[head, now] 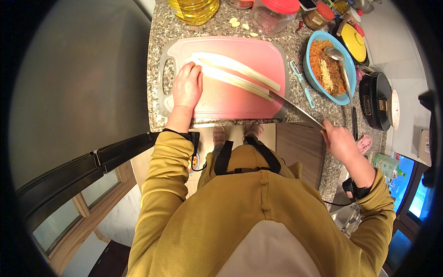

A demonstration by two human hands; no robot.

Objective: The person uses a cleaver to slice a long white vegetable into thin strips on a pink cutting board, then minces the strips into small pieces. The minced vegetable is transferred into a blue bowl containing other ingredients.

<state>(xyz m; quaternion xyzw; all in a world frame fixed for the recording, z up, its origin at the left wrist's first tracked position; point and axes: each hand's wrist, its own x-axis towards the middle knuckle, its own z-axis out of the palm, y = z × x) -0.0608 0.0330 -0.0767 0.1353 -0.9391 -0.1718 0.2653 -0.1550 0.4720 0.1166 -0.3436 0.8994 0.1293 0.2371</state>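
Long pale vegetable stalks (235, 78), possibly scallion or leek, lie slantwise on a pink cutting board (221, 107) with a grey rim. My left hand (187, 85) rests over their upper left end, fingertips pressed onto them. In my right hand (339, 140) is the handle of a kitchen knife (299, 110). Its blade reaches up and left over the board, with the tip at the lower right end of the front stalk. Whether the edge has entered the stalk cannot be told. My fist hides most of the handle.
Right of the board lie a peeler (303, 85) and a blue bowl (351, 71) of shredded orange vegetable, minced garlic and a spoon (334, 53). Behind stand an oil bottle (197, 12), a red-lidded jar (273, 17) and garlic cloves (235, 23). A black appliance (373, 100) sits far right.
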